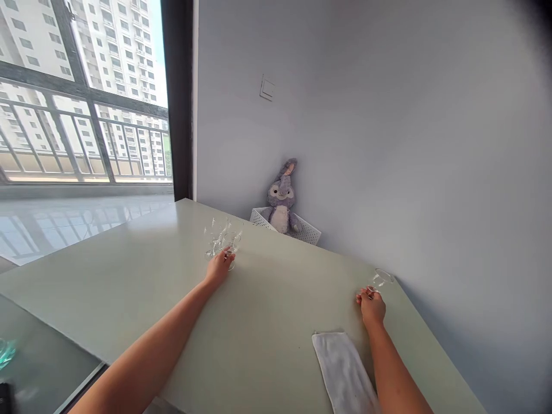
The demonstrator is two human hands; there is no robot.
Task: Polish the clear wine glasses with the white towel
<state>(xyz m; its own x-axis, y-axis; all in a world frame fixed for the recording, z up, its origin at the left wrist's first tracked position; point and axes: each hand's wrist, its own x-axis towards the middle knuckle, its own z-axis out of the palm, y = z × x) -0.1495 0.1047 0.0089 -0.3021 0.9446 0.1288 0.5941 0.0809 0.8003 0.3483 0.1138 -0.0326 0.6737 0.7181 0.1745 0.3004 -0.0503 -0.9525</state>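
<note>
Clear wine glass on a pale green table, held at its lower part by the partly closed left hand. A second glass is gripped by the curled right hand, beside a folded white towel. A plush rabbit sits in a white basket at the far table edge.

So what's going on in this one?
A person stands at a pale green table. The left hand grips a clear stemmed glass, and the right hand holds a second stemmed glass near the table's edge. A white towel lies beside the right arm. A plush rabbit sits in a white basket by the wall.
</note>
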